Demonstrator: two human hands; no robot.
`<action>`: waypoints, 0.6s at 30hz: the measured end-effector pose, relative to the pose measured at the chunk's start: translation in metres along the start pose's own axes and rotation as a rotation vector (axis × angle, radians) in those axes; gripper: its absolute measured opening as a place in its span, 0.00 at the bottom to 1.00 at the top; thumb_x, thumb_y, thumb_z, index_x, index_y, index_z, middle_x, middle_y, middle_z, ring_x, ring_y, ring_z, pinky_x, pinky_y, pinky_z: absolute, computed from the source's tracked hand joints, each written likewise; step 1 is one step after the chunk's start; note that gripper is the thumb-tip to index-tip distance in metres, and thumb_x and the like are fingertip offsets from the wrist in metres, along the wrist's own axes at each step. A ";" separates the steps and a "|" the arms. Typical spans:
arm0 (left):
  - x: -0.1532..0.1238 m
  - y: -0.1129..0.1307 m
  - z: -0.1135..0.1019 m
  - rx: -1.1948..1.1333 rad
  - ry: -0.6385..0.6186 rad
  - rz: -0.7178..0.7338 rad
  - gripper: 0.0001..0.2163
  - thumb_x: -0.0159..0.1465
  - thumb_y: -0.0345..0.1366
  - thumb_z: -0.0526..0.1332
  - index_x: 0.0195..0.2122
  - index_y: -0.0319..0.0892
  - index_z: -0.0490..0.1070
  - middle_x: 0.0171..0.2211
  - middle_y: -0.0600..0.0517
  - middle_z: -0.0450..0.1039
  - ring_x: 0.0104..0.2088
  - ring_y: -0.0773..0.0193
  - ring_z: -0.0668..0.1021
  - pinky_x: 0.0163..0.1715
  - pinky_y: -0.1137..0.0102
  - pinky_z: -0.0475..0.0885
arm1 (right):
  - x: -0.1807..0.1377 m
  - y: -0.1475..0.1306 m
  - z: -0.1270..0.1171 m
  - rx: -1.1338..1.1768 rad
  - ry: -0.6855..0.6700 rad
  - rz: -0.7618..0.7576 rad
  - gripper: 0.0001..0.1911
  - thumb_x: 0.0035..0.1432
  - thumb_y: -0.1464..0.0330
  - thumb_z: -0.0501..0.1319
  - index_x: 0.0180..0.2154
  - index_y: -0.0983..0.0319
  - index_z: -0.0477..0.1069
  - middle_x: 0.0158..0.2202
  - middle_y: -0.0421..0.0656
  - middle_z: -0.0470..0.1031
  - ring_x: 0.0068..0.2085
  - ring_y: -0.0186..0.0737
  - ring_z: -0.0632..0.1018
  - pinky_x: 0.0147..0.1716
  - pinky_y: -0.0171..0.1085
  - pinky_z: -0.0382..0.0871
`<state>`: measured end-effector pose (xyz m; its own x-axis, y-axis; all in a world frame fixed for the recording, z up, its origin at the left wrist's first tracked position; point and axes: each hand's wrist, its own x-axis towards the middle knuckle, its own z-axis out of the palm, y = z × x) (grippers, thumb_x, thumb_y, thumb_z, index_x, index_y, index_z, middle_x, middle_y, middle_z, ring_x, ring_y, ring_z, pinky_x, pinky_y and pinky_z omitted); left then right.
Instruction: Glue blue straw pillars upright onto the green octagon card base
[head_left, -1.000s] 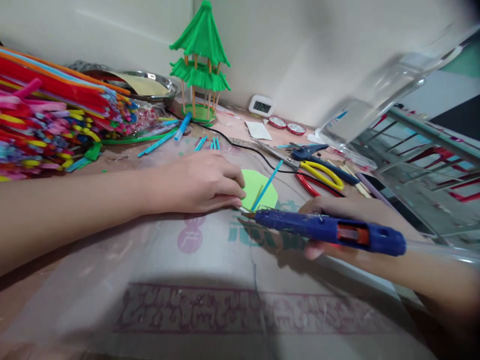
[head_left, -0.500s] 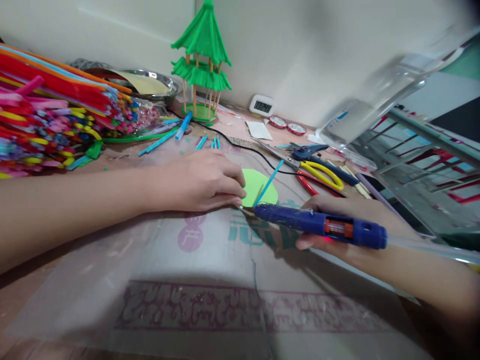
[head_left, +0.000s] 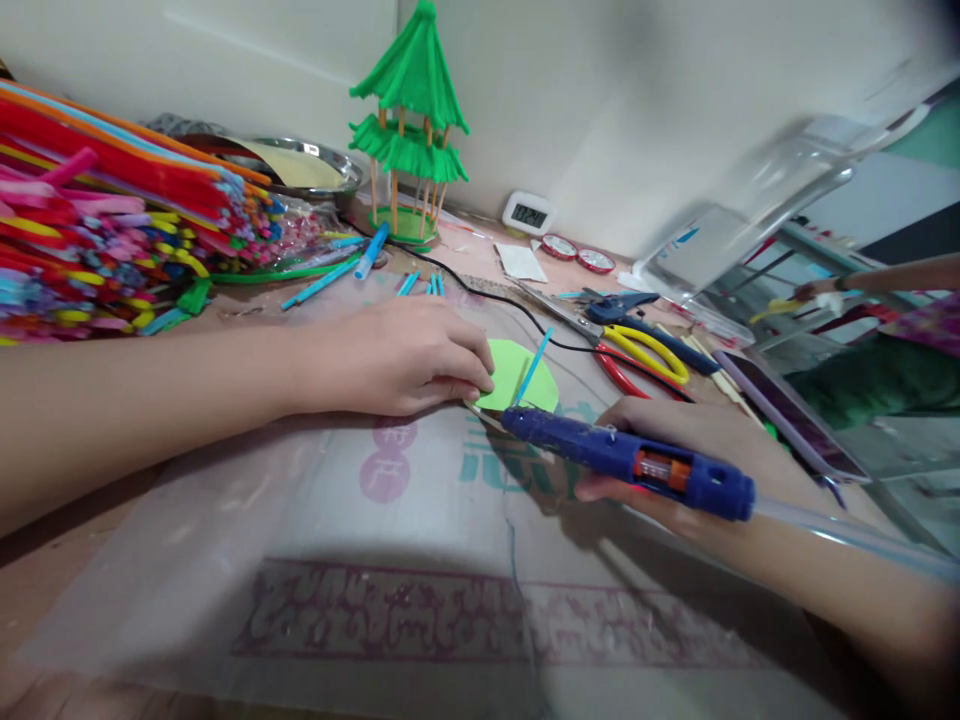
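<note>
A light-green, many-sided paper piece (head_left: 499,368) lies in the middle of the work area, with a thin blue stick (head_left: 538,358) standing tilted on it. My left hand (head_left: 409,358) pinches the left edge of this paper, fingers closed together. In my right hand (head_left: 664,425) is a dark blue hot glue gun (head_left: 592,447), held so that its nozzle meets the near edge of the paper, close to the stick's foot. The fingers around its handle are partly hidden by the gun body. A clear glue stick (head_left: 832,535) sticks out of its back end.
A green two-tiered pavilion model (head_left: 411,140) stands at the back. Bundled pipe cleaners (head_left: 112,220) fill the left. Scissors (head_left: 637,350), a black cord (head_left: 495,295) and a phone (head_left: 787,410) lie to the right. A printed plastic sheet (head_left: 315,500) covers the front. Another person's arm (head_left: 892,275) shows far right.
The glue gun has shifted slightly left, its back end lower. The blue stick leans a little differently. My left hand stays at the paper's edge. Another person has come into view far right.
</note>
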<state>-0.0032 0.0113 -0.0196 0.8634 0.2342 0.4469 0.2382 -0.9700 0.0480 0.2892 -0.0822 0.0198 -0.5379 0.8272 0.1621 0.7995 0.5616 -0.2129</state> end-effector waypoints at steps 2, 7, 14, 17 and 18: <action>0.000 0.000 0.000 -0.001 0.001 0.001 0.10 0.73 0.36 0.60 0.45 0.45 0.82 0.47 0.48 0.84 0.43 0.58 0.83 0.42 0.65 0.71 | 0.001 0.003 0.000 -0.014 0.000 -0.032 0.25 0.59 0.39 0.63 0.31 0.53 0.74 0.24 0.37 0.80 0.25 0.42 0.78 0.24 0.37 0.63; 0.000 0.000 0.000 -0.016 0.000 0.001 0.10 0.73 0.35 0.60 0.45 0.44 0.82 0.47 0.47 0.84 0.44 0.58 0.83 0.43 0.64 0.71 | 0.000 0.006 0.002 -0.074 0.026 -0.074 0.24 0.62 0.40 0.60 0.31 0.52 0.72 0.24 0.37 0.79 0.24 0.43 0.78 0.22 0.38 0.61; 0.000 0.001 0.000 -0.034 0.002 -0.017 0.09 0.72 0.35 0.61 0.45 0.45 0.83 0.47 0.48 0.84 0.43 0.58 0.83 0.44 0.64 0.72 | -0.002 0.007 0.003 -0.130 0.030 -0.066 0.22 0.63 0.42 0.60 0.31 0.53 0.72 0.23 0.38 0.80 0.24 0.44 0.77 0.23 0.38 0.60; 0.000 0.001 0.000 -0.037 0.007 -0.011 0.09 0.72 0.35 0.61 0.44 0.45 0.83 0.47 0.47 0.84 0.43 0.58 0.83 0.43 0.64 0.72 | -0.003 0.007 0.003 -0.131 0.038 -0.063 0.23 0.63 0.42 0.59 0.30 0.52 0.72 0.23 0.37 0.79 0.23 0.44 0.77 0.22 0.38 0.60; 0.000 0.001 0.000 -0.034 0.003 -0.007 0.10 0.72 0.35 0.60 0.45 0.45 0.83 0.47 0.47 0.84 0.43 0.58 0.83 0.43 0.64 0.71 | -0.003 0.007 0.003 -0.130 0.038 -0.065 0.24 0.63 0.41 0.59 0.30 0.53 0.71 0.22 0.37 0.79 0.23 0.44 0.77 0.22 0.38 0.59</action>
<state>-0.0026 0.0107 -0.0196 0.8602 0.2406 0.4495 0.2289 -0.9701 0.0812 0.2955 -0.0806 0.0151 -0.5814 0.7863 0.2088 0.7923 0.6056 -0.0745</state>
